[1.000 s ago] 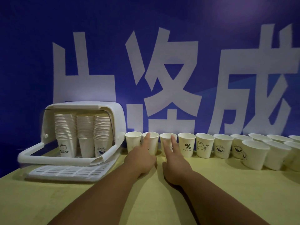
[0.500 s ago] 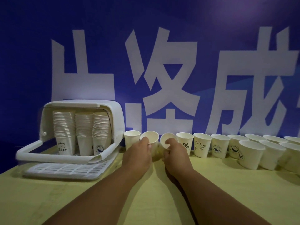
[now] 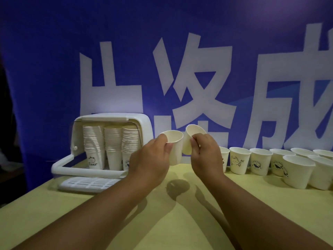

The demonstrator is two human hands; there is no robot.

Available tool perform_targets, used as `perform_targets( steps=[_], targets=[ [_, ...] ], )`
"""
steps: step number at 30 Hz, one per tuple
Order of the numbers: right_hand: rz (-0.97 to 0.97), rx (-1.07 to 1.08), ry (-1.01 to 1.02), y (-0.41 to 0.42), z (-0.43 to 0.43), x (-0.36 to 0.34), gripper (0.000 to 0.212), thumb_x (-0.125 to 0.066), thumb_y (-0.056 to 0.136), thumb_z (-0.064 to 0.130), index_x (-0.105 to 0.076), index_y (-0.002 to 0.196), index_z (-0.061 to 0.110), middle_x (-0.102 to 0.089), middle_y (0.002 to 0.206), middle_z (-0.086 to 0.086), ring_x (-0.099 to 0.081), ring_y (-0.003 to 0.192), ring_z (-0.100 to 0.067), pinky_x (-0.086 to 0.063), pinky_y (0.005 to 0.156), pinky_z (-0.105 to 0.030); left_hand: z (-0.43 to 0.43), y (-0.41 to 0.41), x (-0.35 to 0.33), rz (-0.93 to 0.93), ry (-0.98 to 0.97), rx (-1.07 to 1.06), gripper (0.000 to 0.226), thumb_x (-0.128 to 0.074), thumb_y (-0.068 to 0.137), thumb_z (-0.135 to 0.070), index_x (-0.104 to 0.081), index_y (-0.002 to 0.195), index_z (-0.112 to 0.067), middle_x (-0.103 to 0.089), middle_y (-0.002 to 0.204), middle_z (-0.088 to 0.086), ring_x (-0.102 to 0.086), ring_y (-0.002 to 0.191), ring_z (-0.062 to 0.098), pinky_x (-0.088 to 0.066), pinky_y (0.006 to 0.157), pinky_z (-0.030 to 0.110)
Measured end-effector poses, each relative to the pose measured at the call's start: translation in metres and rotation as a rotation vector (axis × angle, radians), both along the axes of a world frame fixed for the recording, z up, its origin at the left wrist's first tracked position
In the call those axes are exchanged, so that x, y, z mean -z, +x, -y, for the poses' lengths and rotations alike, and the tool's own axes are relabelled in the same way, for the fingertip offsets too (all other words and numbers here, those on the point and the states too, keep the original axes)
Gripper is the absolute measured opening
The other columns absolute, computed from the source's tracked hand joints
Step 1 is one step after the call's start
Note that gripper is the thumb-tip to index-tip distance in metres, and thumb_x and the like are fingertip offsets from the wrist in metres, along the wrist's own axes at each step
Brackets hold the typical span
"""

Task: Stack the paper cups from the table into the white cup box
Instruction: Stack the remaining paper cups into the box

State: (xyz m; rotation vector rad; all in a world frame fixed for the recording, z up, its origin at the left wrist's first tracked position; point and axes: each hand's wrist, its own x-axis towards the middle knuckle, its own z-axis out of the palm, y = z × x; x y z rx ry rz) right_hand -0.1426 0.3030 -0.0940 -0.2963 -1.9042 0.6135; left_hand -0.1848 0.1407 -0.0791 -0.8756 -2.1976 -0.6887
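Note:
My left hand [image 3: 151,160] grips a white paper cup [image 3: 174,147] by its rim, held upright above the table. My right hand [image 3: 206,155] holds a second paper cup [image 3: 191,139], tilted with its mouth up and left, its side touching the first cup. Both cups hang just right of the white cup box [image 3: 142,127], whose lid is swung open. Inside the box stand three tall stacks of paper cups [image 3: 112,141]. A row of several loose paper cups [image 3: 240,159] runs along the wall to the right.
The yellow-green table [image 3: 162,213] carries a white slatted tray [image 3: 88,184] under the box's front. A blue banner with big white characters [image 3: 189,87] backs the table. More cups [image 3: 297,171] crowd the far right.
Both hands have closed on one cup each and lifted them off the table, bringing them together. The view has shifted so the box sits further right.

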Motion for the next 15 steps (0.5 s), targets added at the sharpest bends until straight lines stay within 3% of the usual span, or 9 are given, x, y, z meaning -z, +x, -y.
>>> perform_targets(
  steps=[2,4,6,8,11,15],
  targets=[
    [-0.011,-0.039,0.024,-0.002,0.008,-0.007,0.006,-0.055,0.100,0.026,-0.059,0.101,0.023,-0.053,0.100,0.011,-0.050,0.092,-0.011,-0.043,0.077,-0.022,0.028,-0.004,-0.006,-0.050,0.039,0.001,0.020,-0.029,0.107,-0.046,-0.040,0.097,-0.031,-0.053,0.089,-0.009,-0.051,0.076,0.022,-0.040,0.062,0.034],
    [-0.010,-0.069,0.049,-0.003,0.018,-0.010,0.007,-0.056,0.099,0.026,-0.060,0.104,0.022,-0.052,0.103,0.011,-0.050,0.096,-0.011,-0.045,0.079,-0.024,0.055,-0.015,-0.007,-0.063,0.094,0.029,0.023,-0.027,0.107,-0.048,-0.041,0.096,-0.032,-0.056,0.086,-0.006,-0.055,0.075,0.025,-0.048,0.062,0.037],
    [-0.007,-0.109,0.048,-0.003,0.028,-0.014,0.009,-0.057,0.099,0.026,-0.060,0.106,0.023,-0.051,0.106,0.011,-0.050,0.097,-0.011,-0.043,0.078,-0.019,0.077,-0.031,-0.005,-0.033,0.130,0.059,0.027,-0.026,0.106,-0.051,-0.043,0.097,-0.032,-0.059,0.086,-0.004,-0.059,0.077,0.025,-0.056,0.064,0.043],
    [-0.003,-0.160,0.010,-0.002,0.040,-0.018,0.008,-0.059,0.098,0.026,-0.061,0.105,0.023,-0.052,0.106,0.010,-0.052,0.095,-0.010,-0.039,0.074,-0.011,0.091,-0.045,0.000,0.031,0.152,0.056,0.026,-0.030,0.106,-0.049,-0.046,0.096,-0.031,-0.059,0.086,-0.006,-0.059,0.078,0.021,-0.054,0.063,0.041],
    [0.008,-0.197,-0.018,-0.001,0.054,-0.026,0.010,-0.060,0.097,0.028,-0.063,0.105,0.023,-0.054,0.102,0.009,-0.053,0.088,-0.007,-0.037,0.070,-0.009,0.104,-0.059,0.005,0.028,0.062,0.000,0.022,-0.033,0.105,-0.045,-0.045,0.094,-0.031,-0.054,0.082,-0.011,-0.053,0.072,0.012,-0.039,0.055,0.029],
    [0.010,-0.238,-0.013,-0.006,0.078,-0.034,0.013,-0.060,0.097,0.030,-0.065,0.107,0.023,-0.056,0.104,0.008,-0.054,0.091,-0.009,-0.040,0.072,-0.012,0.122,-0.075,0.009,0.094,0.014,-0.060,0.019,-0.034,0.107,-0.043,-0.044,0.096,-0.030,-0.056,0.091,-0.008,-0.054,0.077,0.014,-0.051,0.063,0.036]
  ],
)
